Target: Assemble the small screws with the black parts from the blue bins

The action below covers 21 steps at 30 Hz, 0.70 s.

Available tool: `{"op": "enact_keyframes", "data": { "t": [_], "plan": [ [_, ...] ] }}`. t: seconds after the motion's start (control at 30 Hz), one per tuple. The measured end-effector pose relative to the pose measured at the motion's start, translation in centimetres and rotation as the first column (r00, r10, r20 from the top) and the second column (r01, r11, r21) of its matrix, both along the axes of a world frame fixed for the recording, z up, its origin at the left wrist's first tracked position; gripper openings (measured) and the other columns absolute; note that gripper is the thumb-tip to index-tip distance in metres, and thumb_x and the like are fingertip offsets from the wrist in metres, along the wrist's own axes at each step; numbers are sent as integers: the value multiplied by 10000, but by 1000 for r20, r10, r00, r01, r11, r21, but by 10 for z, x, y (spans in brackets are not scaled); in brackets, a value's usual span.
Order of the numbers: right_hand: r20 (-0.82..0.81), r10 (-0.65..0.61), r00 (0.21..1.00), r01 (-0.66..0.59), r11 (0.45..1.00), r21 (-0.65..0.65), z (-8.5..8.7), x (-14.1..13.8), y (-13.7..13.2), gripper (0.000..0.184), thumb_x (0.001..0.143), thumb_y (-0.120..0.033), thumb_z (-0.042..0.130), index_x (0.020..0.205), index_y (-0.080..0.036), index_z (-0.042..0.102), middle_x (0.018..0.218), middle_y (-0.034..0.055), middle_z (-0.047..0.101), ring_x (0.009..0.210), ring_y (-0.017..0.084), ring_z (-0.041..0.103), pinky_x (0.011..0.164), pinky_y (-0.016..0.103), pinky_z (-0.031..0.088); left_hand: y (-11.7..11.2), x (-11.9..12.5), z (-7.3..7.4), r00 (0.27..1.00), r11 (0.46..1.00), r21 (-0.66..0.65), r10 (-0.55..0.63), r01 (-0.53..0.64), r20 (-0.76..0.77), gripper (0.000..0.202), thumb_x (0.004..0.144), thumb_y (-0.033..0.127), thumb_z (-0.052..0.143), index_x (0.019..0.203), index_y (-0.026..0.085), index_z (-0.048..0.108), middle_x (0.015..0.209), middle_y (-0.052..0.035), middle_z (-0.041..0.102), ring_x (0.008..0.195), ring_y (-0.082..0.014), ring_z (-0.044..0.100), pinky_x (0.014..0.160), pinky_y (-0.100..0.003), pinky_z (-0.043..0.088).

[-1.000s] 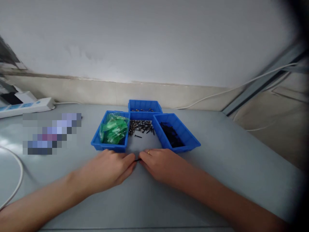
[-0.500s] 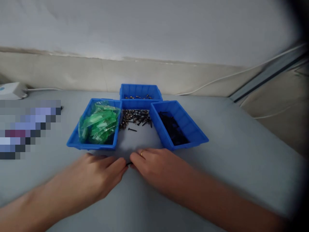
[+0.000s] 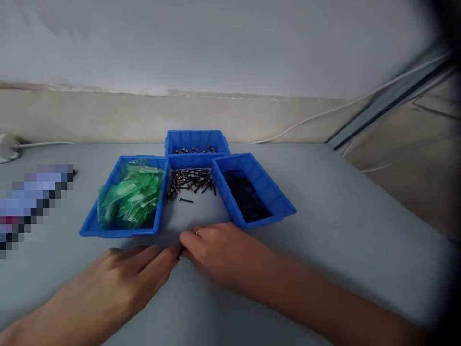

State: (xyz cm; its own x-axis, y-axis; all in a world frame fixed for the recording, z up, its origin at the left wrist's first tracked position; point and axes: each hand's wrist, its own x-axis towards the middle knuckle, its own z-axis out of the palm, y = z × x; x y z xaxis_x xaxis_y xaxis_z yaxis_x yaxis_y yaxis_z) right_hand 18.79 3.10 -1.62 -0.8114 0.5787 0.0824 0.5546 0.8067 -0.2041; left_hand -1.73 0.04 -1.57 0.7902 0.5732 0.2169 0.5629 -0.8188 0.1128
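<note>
Between my two hands a thin black piece (image 3: 181,250) shows only in part, and its kind is too covered to tell. My left hand (image 3: 131,276) is closed, its thumb and fingertips pinching one end. My right hand (image 3: 219,250), with a ring on one finger, is closed on the other end, so the fingertips of both hands nearly meet. Just beyond them lies a single dark screw (image 3: 186,200). A pile of black and brass-coloured screws (image 3: 194,180) spreads behind it.
A blue bin (image 3: 118,234) at left holds a clear bag of green pieces (image 3: 139,194). The right blue bin (image 3: 270,185) contains dark pieces, and the back bin (image 3: 196,138) small brass-coloured parts. A blurred-out flat object (image 3: 36,194) lies far left on the grey table (image 3: 342,230).
The view has swung slightly right, so the bins and hands appear farther left. The hands stay closed on the black piece, which now slants more steeply between the fingertips.
</note>
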Motion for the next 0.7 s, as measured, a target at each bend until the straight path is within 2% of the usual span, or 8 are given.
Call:
{"op": "enact_keyframes", "data": {
  "t": [0.07, 0.2, 0.37, 0.47, 0.6, 0.7],
  "plan": [
    [-3, -13, 1000, 13, 999, 29, -3, -1, 1, 75, 800, -102, 456, 811, -176, 457, 642, -17, 568, 516, 132, 522, 441, 283, 200, 0, 0, 1, 996, 997, 48, -50, 54, -74, 311, 847, 82, 255, 1002, 164, 511, 850, -47, 622, 595, -148, 571, 500, -266, 462],
    [1, -20, 1000, 19, 999, 51, -6, -4, 2, 41, 811, -134, 456, 814, -174, 466, 635, -17, 578, 513, 134, 539, 431, 277, 189, 2, 1, 3, 992, 999, 29, -32, 36, -123, 312, 863, 79, 251, 1042, 151, 496, 834, -50, 599, 621, -148, 566, 512, -266, 468],
    [1, -10, 1000, 9, 997, 77, -5, -5, -1, 56, 820, -134, 433, 802, -161, 478, 656, -6, 595, 532, 125, 545, 434, 273, 212, 2, 6, 5, 996, 1000, -1, -18, 18, -83, 290, 889, 124, 262, 986, 168, 532, 815, -40, 576, 648, -148, 557, 550, -281, 461],
    [-4, 10, 1000, -9, 996, 90, -5, -3, -2, 72, 834, -148, 418, 807, -160, 484, 672, -2, 600, 553, 127, 547, 449, 274, 241, 1, 10, 6, 1000, 1000, 27, -14, 14, -22, 264, 891, 148, 292, 913, 170, 554, 788, -33, 566, 637, -140, 548, 545, -273, 448],
    [-5, 12, 1000, -12, 999, 38, 1, 0, -5, 129, 860, -234, 406, 821, -162, 505, 697, 8, 611, 602, 127, 551, 504, 265, 302, 1, 15, 8, 1000, 997, 75, -5, 5, -3, 252, 875, 170, 320, 818, 164, 566, 724, -26, 548, 593, -141, 530, 526, -279, 428],
    [4, 11, 1000, -11, 1000, 6, 7, 1, -7, 154, 845, -296, 435, 821, -169, 518, 701, 5, 615, 612, 129, 552, 527, 258, 318, 0, 17, 8, 1000, 999, 47, 18, -19, 7, 244, 857, 167, 324, 780, 157, 555, 650, -9, 523, 538, -128, 503, 490, -264, 397]
  ]
}}
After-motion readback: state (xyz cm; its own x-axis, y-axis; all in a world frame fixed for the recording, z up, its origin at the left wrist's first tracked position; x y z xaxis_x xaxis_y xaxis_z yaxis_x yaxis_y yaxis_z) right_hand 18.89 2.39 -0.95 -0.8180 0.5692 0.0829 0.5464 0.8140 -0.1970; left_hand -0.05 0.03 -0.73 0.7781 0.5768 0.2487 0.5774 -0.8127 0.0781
